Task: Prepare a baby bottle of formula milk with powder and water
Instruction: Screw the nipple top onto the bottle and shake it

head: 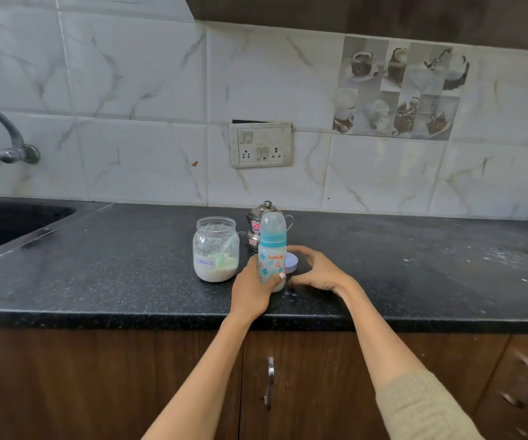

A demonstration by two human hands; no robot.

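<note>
A long black speckled stone countertop (383,265) carries everything, with a dark sink basin (8,223) sunk into its far left and a curved metal tap (5,131) on the marbled wall above it. Near the middle stands an open clear glass jar of white formula powder (215,249), labelled by hand and with a pale green plastic scoop (226,252) leaning inside; the lid is off, probably so the powder can be reached. Behind it is a small lidded steel pot (256,228), likely the water. A round pale lid (291,263) lies flat on the counter just behind the bottle, seemingly the jar's.

The translucent baby bottle with teal collar, clear dome cap and printed pattern (272,249) stands upright near the front edge, capped, with whitish contents low inside, which suggests filling is done. The left hand (253,287) wraps its base from the left, fingers curled round the far side and thumb pressed across the front, likely to steady it. The right hand (316,271) hovers just to the bottle's right with fingers loosely arched and spread, holding nothing; its fingertips (297,249) reach over the lid, near the bottle, though I cannot tell whether they touch either.
</note>
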